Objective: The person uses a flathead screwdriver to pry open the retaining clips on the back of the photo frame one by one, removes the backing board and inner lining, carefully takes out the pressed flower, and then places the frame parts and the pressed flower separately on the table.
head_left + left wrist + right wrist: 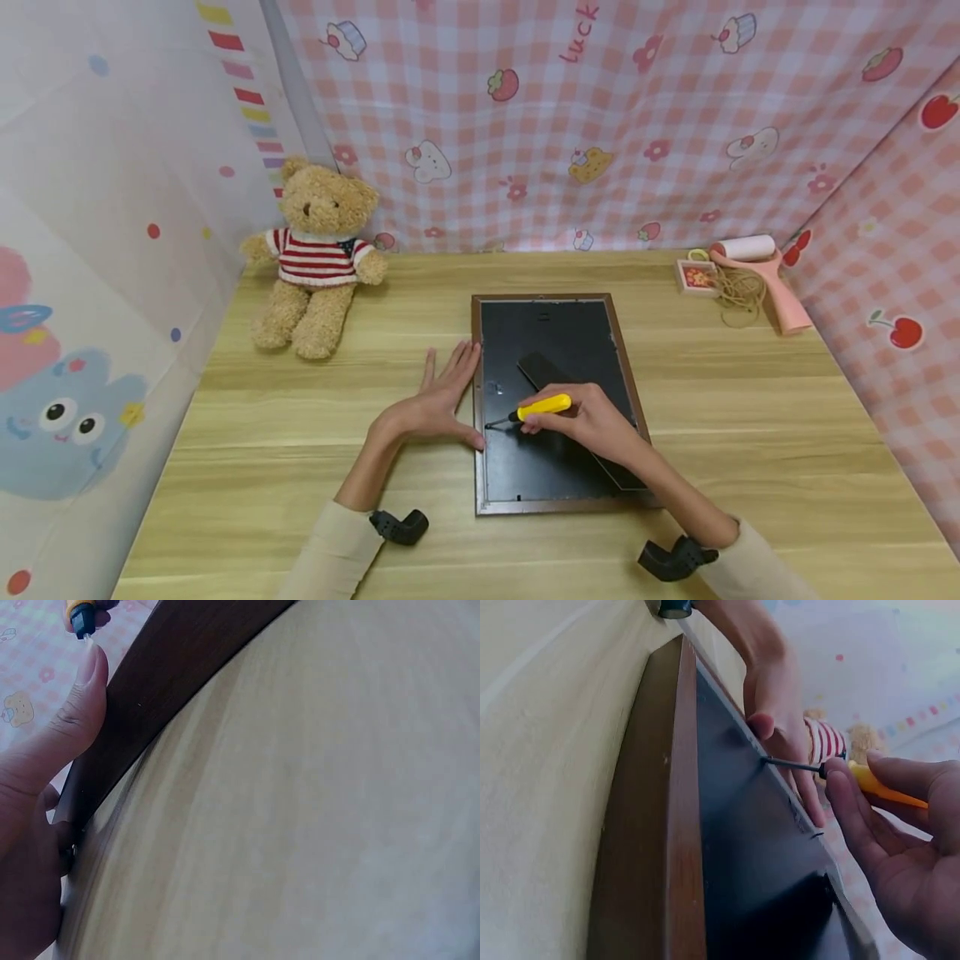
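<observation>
A picture frame [562, 505] with a brown wooden border lies back side up on the table, its black backing board [540, 467] showing. A black easel stand [537, 367] runs slantwise across the board. My right hand [592, 421] grips a yellow-handled screwdriver [546, 406], fingers round the handle. Its tip meets the inner left edge of the frame, as the right wrist view also shows for the screwdriver shaft [791, 763]. Along the frame's left side rests my left hand [435, 406], fingers extended and spread, with the thumb [81, 697] against the border.
A teddy bear [318, 250] in a striped sweater sits at the back left. At the back right lie a pink lint roller [783, 296], a coil of twine [738, 292] and a small framed picture [696, 277]. Patterned cloth [525, 125] hangs behind the table.
</observation>
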`<state>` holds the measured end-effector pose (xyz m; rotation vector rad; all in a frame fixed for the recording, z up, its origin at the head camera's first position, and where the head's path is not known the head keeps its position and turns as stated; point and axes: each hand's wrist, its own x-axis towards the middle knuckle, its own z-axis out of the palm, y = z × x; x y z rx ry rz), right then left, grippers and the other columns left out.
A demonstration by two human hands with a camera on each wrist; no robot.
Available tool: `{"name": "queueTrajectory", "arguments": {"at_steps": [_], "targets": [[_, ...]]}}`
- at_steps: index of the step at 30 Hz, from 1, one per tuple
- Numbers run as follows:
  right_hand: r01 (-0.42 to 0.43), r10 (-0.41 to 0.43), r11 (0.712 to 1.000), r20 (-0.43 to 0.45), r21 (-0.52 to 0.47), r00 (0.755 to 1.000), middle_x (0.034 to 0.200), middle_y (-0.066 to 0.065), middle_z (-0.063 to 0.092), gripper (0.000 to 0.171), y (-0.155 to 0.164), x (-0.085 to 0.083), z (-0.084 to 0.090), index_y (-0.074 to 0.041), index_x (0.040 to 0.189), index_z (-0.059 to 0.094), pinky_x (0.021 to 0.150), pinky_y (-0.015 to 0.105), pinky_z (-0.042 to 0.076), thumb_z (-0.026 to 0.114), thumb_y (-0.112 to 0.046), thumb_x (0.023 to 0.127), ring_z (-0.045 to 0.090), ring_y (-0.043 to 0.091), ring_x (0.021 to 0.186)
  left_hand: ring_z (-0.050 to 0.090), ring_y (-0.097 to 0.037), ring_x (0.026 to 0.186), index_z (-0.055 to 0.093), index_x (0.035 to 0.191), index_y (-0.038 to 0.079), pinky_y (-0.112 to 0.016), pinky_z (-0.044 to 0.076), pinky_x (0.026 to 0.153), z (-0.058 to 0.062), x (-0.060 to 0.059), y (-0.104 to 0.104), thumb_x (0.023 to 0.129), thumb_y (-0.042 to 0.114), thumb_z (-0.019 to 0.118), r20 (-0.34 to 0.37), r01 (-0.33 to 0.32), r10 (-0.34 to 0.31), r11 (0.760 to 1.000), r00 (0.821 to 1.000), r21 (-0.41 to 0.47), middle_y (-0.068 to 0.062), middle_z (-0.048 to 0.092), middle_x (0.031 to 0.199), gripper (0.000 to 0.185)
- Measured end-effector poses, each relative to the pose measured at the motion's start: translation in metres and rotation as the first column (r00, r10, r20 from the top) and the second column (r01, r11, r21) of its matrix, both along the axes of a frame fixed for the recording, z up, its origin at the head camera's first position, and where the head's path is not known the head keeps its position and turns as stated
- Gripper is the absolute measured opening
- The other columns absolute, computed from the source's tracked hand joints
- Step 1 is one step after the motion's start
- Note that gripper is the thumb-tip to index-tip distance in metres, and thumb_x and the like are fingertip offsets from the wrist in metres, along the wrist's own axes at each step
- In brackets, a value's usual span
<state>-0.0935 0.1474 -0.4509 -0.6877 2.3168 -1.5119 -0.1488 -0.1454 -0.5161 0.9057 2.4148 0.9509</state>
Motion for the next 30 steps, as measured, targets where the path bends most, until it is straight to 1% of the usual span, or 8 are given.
{"name": "queueTrajectory", "arguments": {"at_steps": [3,7,15,17,20,24,28,30], "targets": [[-0.014,0.014,1.000,-0.013,0.007,1.000,0.104,0.010,0.083,0.023,-0.003,-0.004,0.002,0.002,0.123,0.081,0.086,0.022,0.065,0.077,-0.007,0.102,0.082,0.013,0.089,-0.023,-0.030,0.169,-0.015,0.174,0.004,-0.056,-0.035,0.126,0.000,0.000,0.000,0.054,0.111,0.053,0.002,-0.002,0.002,1.000,1.000,0.003,-0.014,-0.023,0.182,0.174],[-0.063,0.071,0.995,-0.113,0.073,0.991,0.100,0.007,0.083,0.019,-0.014,-0.010,0.014,0.001,0.116,0.082,0.080,0.022,0.066,0.081,-0.009,0.100,0.079,0.010,0.082,-0.023,-0.031,0.170,-0.014,0.174,0.004,-0.057,-0.034,0.126,0.001,0.000,-0.001,0.054,0.111,0.053,0.002,-0.002,0.002,1.000,1.000,0.007,-0.015,-0.022,0.182,0.174],[-0.148,0.219,0.961,-0.319,0.232,0.922,0.088,0.003,0.075,0.008,-0.043,-0.011,0.040,0.000,0.100,0.081,0.069,0.018,0.061,0.082,-0.007,0.098,0.071,0.001,0.074,-0.022,-0.031,0.170,-0.014,0.174,0.005,-0.059,-0.033,0.126,0.000,0.001,-0.001,0.057,0.110,0.054,0.004,0.004,-0.004,1.000,1.000,0.004,-0.014,-0.022,0.182,0.172],[-0.154,0.248,0.950,-0.360,0.272,0.899,0.084,0.002,0.071,0.008,-0.049,-0.011,0.043,0.000,0.095,0.080,0.066,0.015,0.058,0.083,-0.007,0.097,0.067,-0.001,0.072,-0.023,-0.031,0.170,-0.015,0.174,0.005,-0.059,-0.034,0.126,0.000,0.001,-0.002,0.063,0.102,0.065,0.008,0.007,-0.007,1.000,1.000,0.014,-0.014,-0.023,0.182,0.168],[-0.150,0.273,0.938,-0.395,0.314,0.877,0.080,0.001,0.067,0.009,-0.056,-0.012,0.045,0.000,0.092,0.080,0.063,0.013,0.054,0.083,-0.007,0.097,0.063,-0.002,0.068,-0.023,-0.030,0.169,-0.015,0.173,0.004,-0.060,-0.034,0.126,0.000,0.001,-0.001,0.076,0.077,0.086,0.011,0.008,-0.009,1.000,1.000,0.022,-0.013,-0.023,0.182,0.158],[-0.141,0.257,0.938,-0.364,0.317,0.895,0.079,0.001,0.068,0.010,-0.055,-0.014,0.046,0.000,0.093,0.079,0.062,0.013,0.055,0.084,-0.008,0.097,0.065,-0.001,0.068,-0.023,-0.030,0.169,-0.015,0.173,0.005,-0.061,-0.033,0.126,0.000,0.001,0.000,0.080,0.045,0.097,0.006,0.004,-0.004,1.000,1.000,0.019,-0.012,-0.023,0.182,0.151],[-0.124,0.214,0.949,-0.304,0.290,0.928,0.085,0.002,0.075,0.011,-0.046,-0.015,0.047,0.000,0.100,0.079,0.066,0.016,0.059,0.083,-0.009,0.097,0.072,0.003,0.072,-0.022,-0.029,0.170,-0.014,0.174,0.005,-0.059,-0.033,0.127,0.000,0.001,0.000,0.080,0.047,0.097,0.003,0.001,-0.001,1.000,1.000,0.022,-0.012,-0.022,0.182,0.151],[-0.104,0.184,0.955,-0.282,0.276,0.942,0.087,0.003,0.078,0.013,-0.041,-0.016,0.048,0.001,0.105,0.080,0.067,0.017,0.060,0.083,-0.009,0.097,0.074,0.007,0.073,-0.022,-0.029,0.170,-0.013,0.174,0.006,-0.059,-0.033,0.127,-0.001,0.000,-0.002,0.078,0.058,0.094,0.001,0.001,-0.001,1.000,1.000,0.026,-0.012,-0.021,0.182,0.153]]}}
